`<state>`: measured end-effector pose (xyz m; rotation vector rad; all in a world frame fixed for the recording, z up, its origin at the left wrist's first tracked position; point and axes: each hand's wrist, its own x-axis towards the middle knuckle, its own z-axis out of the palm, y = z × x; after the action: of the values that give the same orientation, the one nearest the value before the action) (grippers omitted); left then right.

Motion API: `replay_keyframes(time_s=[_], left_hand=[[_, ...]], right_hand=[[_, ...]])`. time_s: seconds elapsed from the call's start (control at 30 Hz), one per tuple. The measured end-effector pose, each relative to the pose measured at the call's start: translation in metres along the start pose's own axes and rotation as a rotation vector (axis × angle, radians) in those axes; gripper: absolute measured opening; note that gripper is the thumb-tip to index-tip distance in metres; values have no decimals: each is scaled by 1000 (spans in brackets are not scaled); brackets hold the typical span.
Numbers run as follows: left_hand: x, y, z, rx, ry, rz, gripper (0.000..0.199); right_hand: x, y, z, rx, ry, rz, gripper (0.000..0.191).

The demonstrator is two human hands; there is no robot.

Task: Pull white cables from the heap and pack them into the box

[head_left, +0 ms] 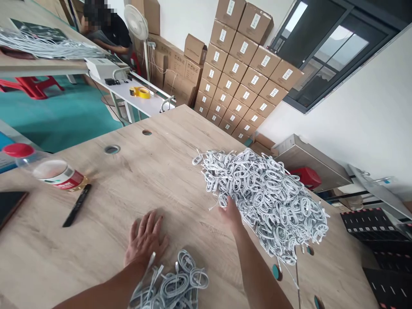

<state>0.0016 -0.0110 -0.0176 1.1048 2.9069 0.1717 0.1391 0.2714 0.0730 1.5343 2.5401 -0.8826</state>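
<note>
My left hand (pixel 144 240) lies flat on the wooden table with its fingers spread, holding nothing. Close by it, at the bottom, is a small heap of coiled white-grey cables (pixel 175 285), partly covered by my left forearm. My right hand (pixel 230 213) is at the near left edge of a large pile of coiled white cables (pixel 257 189). Its fingers are curled around one coiled cable (pixel 222 199) at the pile's edge; the fingertips are partly hidden. A single coil (pixel 197 159) lies at the pile's far left corner.
On the left of the wooden table (pixel 161 171) stand a red-capped bottle (pixel 54 174), a black marker (pixel 77 206) and a dark flat object (pixel 11 206). Stacked cartons (pixel 238 73) and a fan (pixel 136 22) are behind; a person (pixel 109 30) sits far left. Black trays (pixel 380 240) are at right.
</note>
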Motion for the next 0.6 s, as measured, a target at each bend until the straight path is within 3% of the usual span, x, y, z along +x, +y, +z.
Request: replay_keyframes(time_s=[0.13, 0.27, 0.4, 0.5, 0.6], left_hand=[[-2, -1, 0, -6, 6, 9, 67], [-4, -1, 1, -38, 1, 12, 65], [-5, -1, 2, -60, 2, 12, 65], [-5, -1, 2, -57, 20, 19, 65], [-3, 0, 1, -41, 27, 20, 67]], right_hand=[[37, -17, 20, -271, 175, 45, 52], [43, -4, 21, -237, 175, 16, 40], [31, 30, 10, 269, 154, 58, 38], [5, 53, 3, 788, 94, 94, 49], [-26, 66, -5, 1046, 27, 123, 55]])
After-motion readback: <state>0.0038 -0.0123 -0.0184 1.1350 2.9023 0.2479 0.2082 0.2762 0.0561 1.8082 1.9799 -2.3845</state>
